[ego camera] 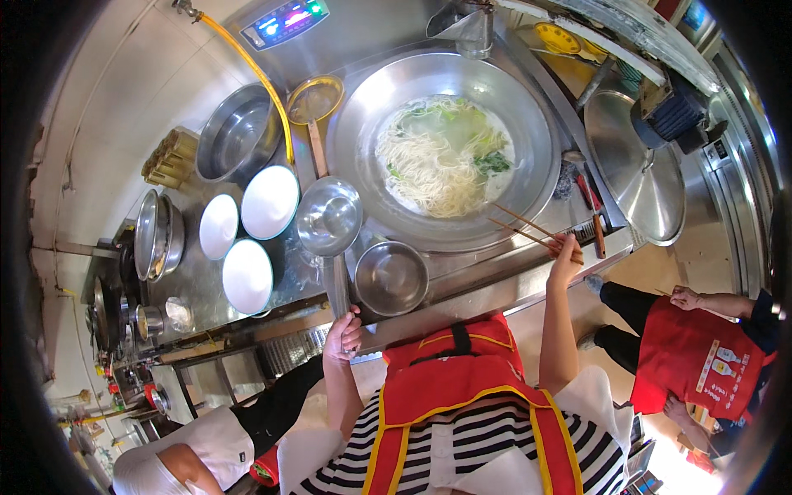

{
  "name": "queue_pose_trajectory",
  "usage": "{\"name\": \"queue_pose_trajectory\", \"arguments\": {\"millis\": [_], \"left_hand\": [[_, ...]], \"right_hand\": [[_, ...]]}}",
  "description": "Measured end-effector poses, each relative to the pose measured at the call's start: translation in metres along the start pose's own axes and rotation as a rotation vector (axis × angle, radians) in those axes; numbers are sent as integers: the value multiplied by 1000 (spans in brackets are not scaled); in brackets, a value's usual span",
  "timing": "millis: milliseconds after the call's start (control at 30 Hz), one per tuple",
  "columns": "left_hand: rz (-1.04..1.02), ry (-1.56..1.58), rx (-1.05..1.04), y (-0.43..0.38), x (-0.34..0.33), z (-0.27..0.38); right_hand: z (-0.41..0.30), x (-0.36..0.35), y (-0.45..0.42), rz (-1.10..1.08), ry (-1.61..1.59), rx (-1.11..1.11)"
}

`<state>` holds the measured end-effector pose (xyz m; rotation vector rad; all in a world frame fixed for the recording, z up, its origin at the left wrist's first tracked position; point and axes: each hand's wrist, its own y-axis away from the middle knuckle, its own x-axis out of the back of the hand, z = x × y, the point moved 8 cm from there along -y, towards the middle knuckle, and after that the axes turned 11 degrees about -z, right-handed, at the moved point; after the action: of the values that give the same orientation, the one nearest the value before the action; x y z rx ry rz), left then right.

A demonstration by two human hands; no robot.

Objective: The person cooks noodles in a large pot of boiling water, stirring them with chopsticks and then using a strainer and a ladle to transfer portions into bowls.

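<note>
My left hand (344,335) grips the handle of a large metal ladle (329,216), whose bowl is held over the counter, left of a big steel wok (354,148). In my right hand (564,257) is a pair of wooden chopsticks (526,229), their tips reaching over the wok's near right edge. Pale noodles (427,167) and dark leafy greens (493,162) lie in cloudy liquid inside the wok. A small steel bowl (391,278) stands between the ladle and the wok's near rim.
White bowls (270,202), a deep steel basin (238,133) and a wood-handled strainer (315,102) sit left of the wok. A yellow hose (250,65) hangs above them. Rightward are a large round lid (640,170) and a red-aproned person (693,359); another person (192,451) is at lower left.
</note>
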<state>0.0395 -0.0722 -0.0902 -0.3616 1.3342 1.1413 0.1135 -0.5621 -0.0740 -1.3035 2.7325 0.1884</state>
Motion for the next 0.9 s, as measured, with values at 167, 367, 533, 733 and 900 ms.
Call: {"name": "queue_pose_trajectory", "arguments": {"millis": [167,367,533,733,900], "left_hand": [[28,-50,3,-1,0,3],[77,-50,-4,-3,-2,9],[45,-79,28,-13,-10,9],[108,-202,5,-21,-17,12],[143,-225,-9,-26,-20,13]], "right_hand": [[-4,14,15,48,23,-22],[2,10,22,26,8,-74],[10,12,24,33,29,-102],[12,7,27,16,84,-140],[14,3,25,-22,29,-117]]}}
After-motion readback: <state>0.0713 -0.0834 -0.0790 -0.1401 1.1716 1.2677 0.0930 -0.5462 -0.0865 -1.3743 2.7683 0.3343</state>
